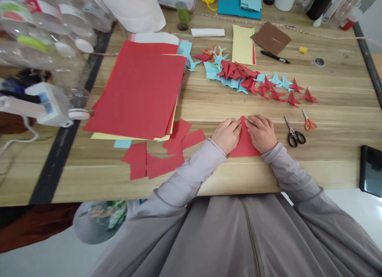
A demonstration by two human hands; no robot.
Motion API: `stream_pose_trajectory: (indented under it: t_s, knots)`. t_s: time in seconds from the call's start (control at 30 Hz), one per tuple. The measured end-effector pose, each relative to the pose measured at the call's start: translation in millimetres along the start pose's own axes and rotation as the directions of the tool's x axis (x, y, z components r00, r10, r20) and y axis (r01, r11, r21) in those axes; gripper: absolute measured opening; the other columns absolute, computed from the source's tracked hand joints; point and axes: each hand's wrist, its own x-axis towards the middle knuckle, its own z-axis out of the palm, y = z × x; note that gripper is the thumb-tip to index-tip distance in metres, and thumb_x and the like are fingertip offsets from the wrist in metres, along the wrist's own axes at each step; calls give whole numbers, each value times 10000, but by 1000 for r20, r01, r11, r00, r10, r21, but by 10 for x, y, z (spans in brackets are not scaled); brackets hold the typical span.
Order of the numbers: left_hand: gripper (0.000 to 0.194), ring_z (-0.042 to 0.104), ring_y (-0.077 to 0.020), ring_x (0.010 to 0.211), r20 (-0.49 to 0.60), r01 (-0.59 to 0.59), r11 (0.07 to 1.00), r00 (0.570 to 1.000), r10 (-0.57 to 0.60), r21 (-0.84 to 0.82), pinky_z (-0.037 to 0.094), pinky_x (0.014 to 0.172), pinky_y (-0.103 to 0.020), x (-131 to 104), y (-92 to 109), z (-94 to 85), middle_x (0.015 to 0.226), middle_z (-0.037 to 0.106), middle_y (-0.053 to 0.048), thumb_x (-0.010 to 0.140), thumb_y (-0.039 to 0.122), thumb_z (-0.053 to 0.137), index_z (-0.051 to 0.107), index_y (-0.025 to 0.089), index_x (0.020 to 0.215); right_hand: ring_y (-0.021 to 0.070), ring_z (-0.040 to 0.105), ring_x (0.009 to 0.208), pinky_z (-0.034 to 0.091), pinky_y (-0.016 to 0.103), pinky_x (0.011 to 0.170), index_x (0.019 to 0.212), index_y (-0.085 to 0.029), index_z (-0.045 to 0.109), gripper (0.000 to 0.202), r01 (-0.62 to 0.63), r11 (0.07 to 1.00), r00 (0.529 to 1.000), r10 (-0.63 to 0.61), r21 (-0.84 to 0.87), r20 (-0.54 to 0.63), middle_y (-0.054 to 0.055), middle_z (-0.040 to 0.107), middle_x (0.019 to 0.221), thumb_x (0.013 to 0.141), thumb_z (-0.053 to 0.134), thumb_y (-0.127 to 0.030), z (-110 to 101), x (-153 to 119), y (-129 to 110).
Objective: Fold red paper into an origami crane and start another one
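Observation:
Between my hands a piece of red origami paper [245, 145] lies on the wooden table, folded to a point at its far end. My left hand [227, 134] presses its left edge near that tip, fingers curled together. On the opposite edge, my right hand [262, 133] pinches close to the same tip. Part of the paper is hidden under both hands. Beyond them, folded red paper cranes [274, 94] and light blue ones [275, 79] are strewn in a cluster. Black-handled scissors [294, 135] and small orange-handled scissors [309, 121] rest right of my right hand.
Large red sheets [143, 90] top a paper stack at left, with red scraps [162, 165] in front. Yellow paper strips [243, 46], a brown sheet [271, 38] and a black pen [275, 57] lie farther back. Plastic bottles [53, 34] crowd the left; a phone [371, 169] sits at the right edge.

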Motion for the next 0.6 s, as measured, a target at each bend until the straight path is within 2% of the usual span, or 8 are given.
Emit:
stream_pose_trajectory:
  t_s: [0.43, 0.6]
  knots:
    - [370, 507, -260, 1042, 35, 6, 999, 999, -8, 54, 440, 916, -421, -2, 27, -27, 1195, 608, -164, 908, 198, 411, 620, 105, 1198, 260, 428, 1251, 276, 429, 1028, 1212, -204, 633, 367, -13, 1000, 1000, 12, 25, 6, 105, 589, 1312, 943, 385, -238, -1, 18, -17]
    - [365, 530, -255, 1014, 39, 10, 996, 999, -13, 92, 452, 896, -416, 26, 48, -30, 1171, 624, -159, 908, 189, 399, 640, 104, 1169, 267, 415, 1248, 251, 422, 1038, 1291, -183, 567, 406, -40, 999, 999, 40, 13, 26, 117, 565, 1329, 949, 388, -309, -29, 38, -61]
